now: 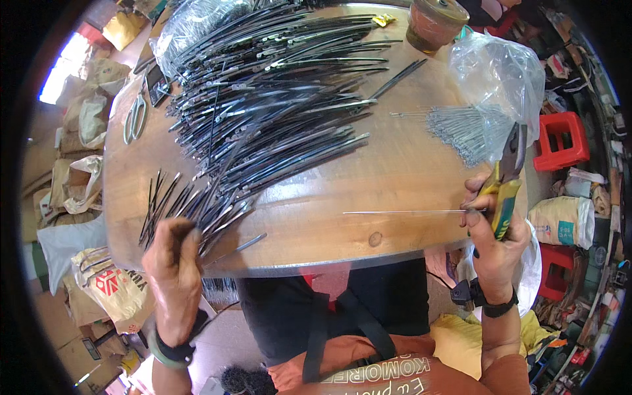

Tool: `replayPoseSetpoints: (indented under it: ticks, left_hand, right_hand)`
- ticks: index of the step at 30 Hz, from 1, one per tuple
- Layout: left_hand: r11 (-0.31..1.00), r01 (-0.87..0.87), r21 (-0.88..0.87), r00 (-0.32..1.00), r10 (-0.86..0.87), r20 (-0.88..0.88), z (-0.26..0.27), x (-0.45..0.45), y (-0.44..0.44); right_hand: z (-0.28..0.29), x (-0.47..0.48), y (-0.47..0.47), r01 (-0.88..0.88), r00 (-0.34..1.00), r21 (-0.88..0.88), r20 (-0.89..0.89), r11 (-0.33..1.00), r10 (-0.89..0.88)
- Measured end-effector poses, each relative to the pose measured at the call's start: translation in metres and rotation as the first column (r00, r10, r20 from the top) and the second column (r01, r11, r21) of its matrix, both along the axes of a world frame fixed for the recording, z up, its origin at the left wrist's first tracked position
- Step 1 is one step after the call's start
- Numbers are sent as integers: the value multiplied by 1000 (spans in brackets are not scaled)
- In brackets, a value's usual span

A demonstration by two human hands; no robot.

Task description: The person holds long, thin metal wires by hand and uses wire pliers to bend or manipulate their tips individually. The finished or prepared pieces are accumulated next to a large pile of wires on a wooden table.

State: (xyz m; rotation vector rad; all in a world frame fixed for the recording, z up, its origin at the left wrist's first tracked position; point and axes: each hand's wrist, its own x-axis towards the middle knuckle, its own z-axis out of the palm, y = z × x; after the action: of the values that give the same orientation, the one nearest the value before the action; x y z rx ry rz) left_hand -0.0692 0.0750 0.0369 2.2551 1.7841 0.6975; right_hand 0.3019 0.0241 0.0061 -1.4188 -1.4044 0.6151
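Observation:
My left hand is at the table's near left, its fingers closed on a dark thin strip that slants up and right, blurred. Around and beyond those fingers lies a smaller heap of thin black strips. In my right hand are pliers with yellow and green handles, jaws pointing away from me. The same hand pinches a thin straight metal wire between thumb and finger; it reaches leftward above the wooden table. A large pile of black strips covers the table's middle and far left.
Thin wires with looped ends spill from a clear plastic bag at right. Scissors and a dark device lie at left. A lidded jar stands at the far edge. Red stools and sacks flank the table.

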Motion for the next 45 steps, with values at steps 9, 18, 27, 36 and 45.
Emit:
replayPoseSetpoints:
  ticks: [9, 18, 27, 36, 45]
  left_hand:
    - [743, 301, -598, -152, 656, 739, -11, 27, -99]
    - [605, 617, -503, -59, 673, 738, -34, 81, -99]
    - [668, 443, -597, 512, 358, 781, -43, 84, -98]
    - [422, 566, -708, 512, 493, 703, -44, 76, -86]
    - [404, 547, -733, 579, 451, 680, -40, 75, -79]
  right_hand:
    - [8, 2, -30, -94, 393, -308, -885, 947, -249]
    - [22, -5, -26, -135, 810, -100, -585, 986, 52]
    - [0, -26, -37, -295, 924, -203, -307, 934, 226]
    - [-21, -54, -42, -378, 807, -437, -588, 816, 59]
    - [-6, -48, -25, -424, 898, -344, -43, 838, 437]
